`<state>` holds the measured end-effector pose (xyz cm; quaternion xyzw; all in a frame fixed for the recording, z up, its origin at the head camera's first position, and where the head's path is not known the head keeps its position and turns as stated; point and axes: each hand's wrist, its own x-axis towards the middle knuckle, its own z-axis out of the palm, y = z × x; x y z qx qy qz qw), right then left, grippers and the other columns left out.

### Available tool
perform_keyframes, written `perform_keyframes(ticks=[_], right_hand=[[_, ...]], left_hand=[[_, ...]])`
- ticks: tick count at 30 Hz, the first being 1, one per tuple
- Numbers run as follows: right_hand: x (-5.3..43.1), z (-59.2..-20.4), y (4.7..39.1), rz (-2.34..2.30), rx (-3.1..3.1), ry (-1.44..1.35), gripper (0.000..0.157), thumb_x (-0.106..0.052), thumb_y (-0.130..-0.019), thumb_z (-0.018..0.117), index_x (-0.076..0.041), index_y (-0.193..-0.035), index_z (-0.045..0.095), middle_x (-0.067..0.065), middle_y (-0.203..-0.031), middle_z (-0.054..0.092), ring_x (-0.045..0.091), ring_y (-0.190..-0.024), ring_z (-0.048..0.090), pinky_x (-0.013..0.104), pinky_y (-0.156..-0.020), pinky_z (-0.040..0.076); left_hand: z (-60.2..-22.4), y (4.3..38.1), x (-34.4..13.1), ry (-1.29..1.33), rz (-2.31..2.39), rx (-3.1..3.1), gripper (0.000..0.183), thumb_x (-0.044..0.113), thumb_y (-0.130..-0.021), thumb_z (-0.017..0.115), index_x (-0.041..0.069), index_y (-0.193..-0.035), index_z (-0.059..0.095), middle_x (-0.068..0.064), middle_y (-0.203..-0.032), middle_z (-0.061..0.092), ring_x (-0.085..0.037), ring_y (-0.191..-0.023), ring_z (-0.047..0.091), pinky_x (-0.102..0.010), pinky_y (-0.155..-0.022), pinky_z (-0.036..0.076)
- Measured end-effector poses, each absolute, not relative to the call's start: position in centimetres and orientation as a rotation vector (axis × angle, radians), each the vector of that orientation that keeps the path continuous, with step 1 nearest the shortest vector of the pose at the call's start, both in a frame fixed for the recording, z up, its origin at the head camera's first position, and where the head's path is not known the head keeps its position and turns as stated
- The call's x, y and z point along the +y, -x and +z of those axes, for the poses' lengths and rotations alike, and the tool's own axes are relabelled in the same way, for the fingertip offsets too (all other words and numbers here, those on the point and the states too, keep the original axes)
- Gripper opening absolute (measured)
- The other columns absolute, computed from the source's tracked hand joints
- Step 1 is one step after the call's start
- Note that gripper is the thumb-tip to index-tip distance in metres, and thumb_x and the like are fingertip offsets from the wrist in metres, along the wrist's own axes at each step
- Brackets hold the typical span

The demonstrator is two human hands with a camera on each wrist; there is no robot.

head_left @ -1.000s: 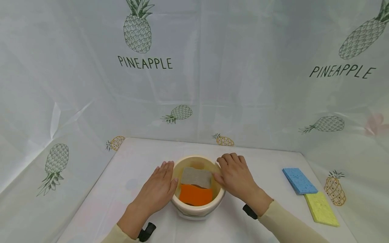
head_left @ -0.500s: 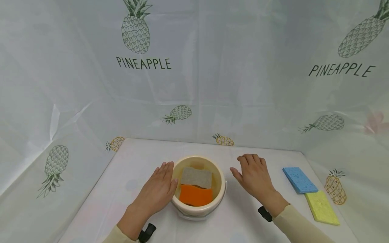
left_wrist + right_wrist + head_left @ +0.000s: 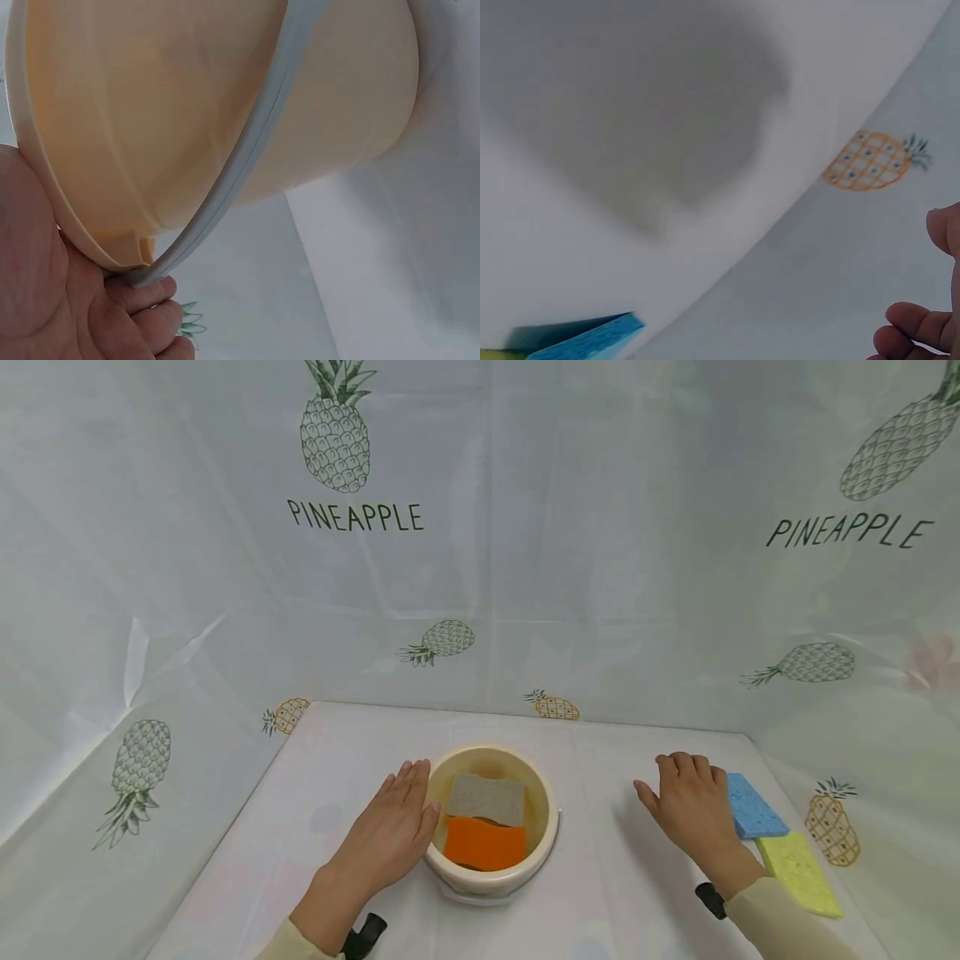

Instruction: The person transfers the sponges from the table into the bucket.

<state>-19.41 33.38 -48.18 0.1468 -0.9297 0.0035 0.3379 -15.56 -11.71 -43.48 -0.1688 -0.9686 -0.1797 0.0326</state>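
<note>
A cream bucket (image 3: 546, 852) stands on the table, with a grey sponge (image 3: 487, 798) and an orange sponge (image 3: 486, 843) inside it. My left hand (image 3: 386, 831) rests flat against the bucket's left rim; in the left wrist view its fingers lie beside the rim where the pale handle (image 3: 244, 157) joins. Over the table to the right, my right hand (image 3: 693, 806) holds nothing, its fingers loosely bent. It partly covers a blue sponge (image 3: 753, 806) lying on the table. A yellow sponge (image 3: 798, 872) touches the blue one's near end, partly hidden by my forearm.
The white table (image 3: 600, 860) meets a pineapple-print sheet (image 3: 615, 568) at its back and both sides. The bucket's handle hangs down around its front side. Each wrist wears a black band, such as the right wristband (image 3: 710, 900).
My right hand has left the bucket's right rim and moved right, up to the blue sponge. The left hand has stayed on the bucket, which has not moved.
</note>
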Motion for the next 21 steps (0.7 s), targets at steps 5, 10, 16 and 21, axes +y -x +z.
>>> perform_keyframes(ticks=[5,10,16,21], right_hand=[[36.0,-49.0,19.4,-0.04,-2.411,-0.348,0.091,-0.07,-0.107,0.018,0.011,-0.11,0.061,0.029,-0.105,0.065,0.052,-0.099,0.058,0.067,-0.075,0.048],[38.6,-49.5,18.8,-0.085,-2.543,-0.243,0.064,-0.054,-0.1,0.06,0.009,-0.108,0.058,0.029,-0.108,0.063,0.052,-0.103,0.055,0.068,-0.08,0.046],[41.5,-49.9,18.2,-0.113,-2.679,-0.124,0.054,-0.035,-0.086,0.081,0.008,-0.102,0.053,0.031,-0.107,0.059,0.053,-0.104,0.051,0.071,-0.082,0.042],[43.5,-50.5,18.0,-0.12,-2.733,-0.073,0.053,-0.037,-0.088,0.08,0.006,-0.092,0.049,0.03,-0.096,0.057,0.052,-0.095,0.052,0.071,-0.078,0.04]], left_hand=[[-43.5,15.6,-11.7,0.526,-0.558,-2.972,0.066,0.037,-0.113,0.045,-0.005,-0.163,0.031,-0.02,-0.169,0.036,-0.036,-0.16,0.029,-0.055,-0.131,0.023],[-43.6,15.6,-11.7,0.535,-0.556,-2.96,0.066,0.035,-0.113,0.046,-0.006,-0.162,0.031,-0.021,-0.168,0.036,-0.036,-0.159,0.03,-0.055,-0.131,0.024],[-43.6,15.5,-11.7,0.532,-0.552,-2.962,0.066,0.035,-0.113,0.046,-0.005,-0.163,0.031,-0.02,-0.168,0.037,-0.036,-0.159,0.031,-0.054,-0.131,0.024],[-43.5,15.5,-11.7,0.534,-0.559,-2.965,0.066,0.035,-0.113,0.046,-0.005,-0.163,0.032,-0.019,-0.169,0.036,-0.036,-0.159,0.03,-0.054,-0.131,0.025]])
